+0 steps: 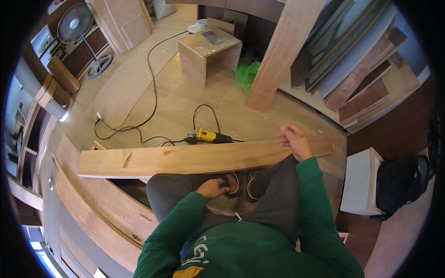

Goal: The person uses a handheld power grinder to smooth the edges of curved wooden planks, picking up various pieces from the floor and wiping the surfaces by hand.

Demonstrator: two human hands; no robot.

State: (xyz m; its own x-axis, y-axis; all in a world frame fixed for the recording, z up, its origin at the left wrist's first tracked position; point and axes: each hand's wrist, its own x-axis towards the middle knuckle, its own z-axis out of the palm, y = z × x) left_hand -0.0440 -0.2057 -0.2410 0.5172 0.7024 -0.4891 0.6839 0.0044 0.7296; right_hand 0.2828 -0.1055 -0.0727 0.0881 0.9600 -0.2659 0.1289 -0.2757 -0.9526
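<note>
A long wooden plank (194,158) lies across in front of my knees. My right hand (295,141) is above its right part, palm turned partly up, the fingers loosely bent and a little apart with nothing seen in them. My left hand (212,188) rests between my thighs by the left knee, its fingers curled in. A small dark shape shows at its fingertips, beside my shoe; what it is cannot be made out. Beyond the plank, a yellow and black angle grinder (208,135) lies on the floor, touched by neither hand.
A black cord (155,88) loops over the floor. Past it stands a small wooden stool (193,62) with a dark flat object on top. A tall board (282,55) leans near a green plastic bag (245,75). More boards line both sides; a fan (75,23) stands far left, a black bag (403,185) right.
</note>
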